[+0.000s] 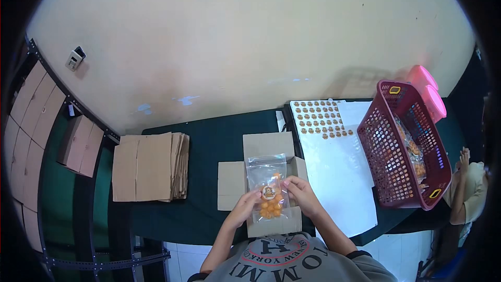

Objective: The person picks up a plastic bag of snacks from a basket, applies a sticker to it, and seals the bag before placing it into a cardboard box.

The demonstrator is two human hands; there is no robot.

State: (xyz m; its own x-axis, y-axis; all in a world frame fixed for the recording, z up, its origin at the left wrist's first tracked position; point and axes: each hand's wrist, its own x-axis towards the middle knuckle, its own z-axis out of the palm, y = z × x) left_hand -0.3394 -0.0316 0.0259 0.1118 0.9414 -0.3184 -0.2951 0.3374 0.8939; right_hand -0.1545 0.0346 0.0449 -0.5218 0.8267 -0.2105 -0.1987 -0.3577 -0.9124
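A clear zip bag [270, 209] of round orange pieces, with a round brown label on its front, lies between my hands. My left hand [245, 210] holds its left edge with closed fingers. At its right edge, beside the label, my right hand [300, 193] pinches the plastic. Beneath the bag is an open cardboard box [258, 143] with its flaps spread out. Right of the box, a white sheet [334, 177] carries rows of round brown stickers [315, 115].
A stack of flattened cardboard [143, 167] lies at the left. On the right stands a maroon basket [383, 151] holding filled bags, with pink containers [433, 99] behind it. Boxes fill a shelf [94, 203] at far left. Another person [472, 190] is at far right.
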